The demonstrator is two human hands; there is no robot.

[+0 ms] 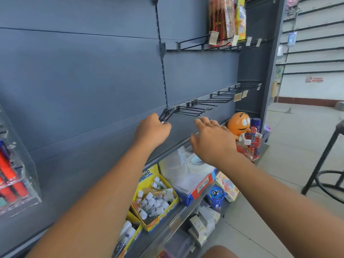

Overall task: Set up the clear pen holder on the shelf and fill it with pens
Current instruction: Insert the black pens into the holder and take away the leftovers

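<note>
The left hand (152, 130) is clamping its grip round a bunched black wire hook (166, 114) at the grey back panel (83, 90), probably pulling it off to free wall space for the display. The right hand (210, 140) is hovering just beside it with its grip apart, fingers spread and holding nothing, seemingly waiting to steady the panel or take the next hook. One clear pen holder (28, 175) is sitting at the far left against the panel, well apart from both hands, already carrying red and blue pens (7, 170); blur is making an exact count impossible, though at least three are showing. At least four more hooks (195, 107) are jutting out in the same row, and two yellow boxes of glue sticks (160, 222) are lying below.
</note>
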